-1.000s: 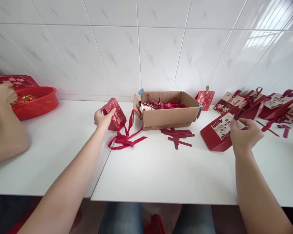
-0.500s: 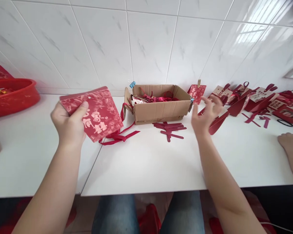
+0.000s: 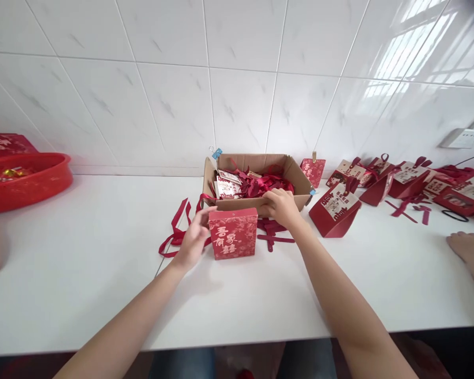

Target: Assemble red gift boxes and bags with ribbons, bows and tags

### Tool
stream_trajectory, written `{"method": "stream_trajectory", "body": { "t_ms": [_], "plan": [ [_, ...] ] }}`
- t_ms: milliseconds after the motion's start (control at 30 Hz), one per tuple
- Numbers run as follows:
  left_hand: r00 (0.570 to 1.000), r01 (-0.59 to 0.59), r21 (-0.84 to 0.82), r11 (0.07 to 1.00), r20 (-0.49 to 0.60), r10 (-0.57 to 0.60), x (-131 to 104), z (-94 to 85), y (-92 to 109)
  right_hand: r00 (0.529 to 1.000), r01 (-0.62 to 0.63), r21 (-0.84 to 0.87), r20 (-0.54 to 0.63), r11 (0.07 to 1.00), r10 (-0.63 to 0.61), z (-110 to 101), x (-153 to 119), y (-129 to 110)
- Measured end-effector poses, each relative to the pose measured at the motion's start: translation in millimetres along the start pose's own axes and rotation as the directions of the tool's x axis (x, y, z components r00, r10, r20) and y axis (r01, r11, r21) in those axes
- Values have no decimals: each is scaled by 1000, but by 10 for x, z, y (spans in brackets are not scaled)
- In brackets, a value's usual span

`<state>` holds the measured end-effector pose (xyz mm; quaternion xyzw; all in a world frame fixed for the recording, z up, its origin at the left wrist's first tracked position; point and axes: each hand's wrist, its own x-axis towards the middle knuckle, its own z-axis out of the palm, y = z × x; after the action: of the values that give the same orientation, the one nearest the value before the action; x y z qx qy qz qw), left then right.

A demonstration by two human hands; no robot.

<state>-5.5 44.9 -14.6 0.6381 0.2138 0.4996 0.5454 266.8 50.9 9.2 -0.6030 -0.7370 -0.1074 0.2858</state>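
A red gift box (image 3: 234, 234) with pale characters stands upright on the white table, in front of the cardboard box. My left hand (image 3: 196, 237) is at its left side, fingers apart, beside or lightly touching its edge. My right hand (image 3: 282, 207) reaches over the front edge of the cardboard box (image 3: 240, 205); its fingers are bent together and what they hold, if anything, is hidden. Inside the cardboard box lie printed cards (image 3: 226, 188) and dark red ribbons (image 3: 270, 184). Dark red strips (image 3: 276, 239) lie on the table under my right wrist.
Finished red boxes (image 3: 335, 210) with loops stand at the right. A red ribbon (image 3: 174, 239) lies left of my left hand. A red basin (image 3: 31, 179) is at the far left. Another person's hand (image 3: 468, 247) rests at the right edge.
The red box has gone from my left hand's hold at the left to standing on the table at centre. My right hand has moved left to the cardboard box. The view has tilted up.
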Motion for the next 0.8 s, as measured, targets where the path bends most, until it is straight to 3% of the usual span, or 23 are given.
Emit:
{"method": "stream_trajectory", "body": {
  "t_ms": [200,300,367,433,500,567,633,700,800],
  "plan": [
    [966,-184,42,982,-178,189,242,-101,244,986,4,-3,-164,1000,-4,139,-298,-107],
    [959,-179,161,971,-191,209,564,-31,445,972,24,-18,-232,1000,-28,217,-358,-140],
    [973,-117,353,928,-145,178,872,74,534,963,35,-28,-267,999,-42,250,-380,-152],
    [997,-51,622,781,-16,77,1208,218,553,957,40,-36,-286,999,-48,267,-397,-161],
    [990,-104,843,528,139,-28,1513,375,512,957,41,-39,-287,998,-50,270,-410,-169],
    [962,-189,946,263,232,-144,1739,513,440,958,41,-44,-281,998,-51,268,-418,-176],
    [931,-277,959,65,285,-227,1878,615,370,959,40,-51,-279,998,-53,266,-421,-180],
    [925,-295,955,-28,279,-260,1949,681,322,959,38,-58,-277,998,-52,270,-420,-180],
    [946,-204,977,-55,183,-267,1999,742,286,960,37,-65,-275,997,-54,285,-416,-174]
  ]
}}
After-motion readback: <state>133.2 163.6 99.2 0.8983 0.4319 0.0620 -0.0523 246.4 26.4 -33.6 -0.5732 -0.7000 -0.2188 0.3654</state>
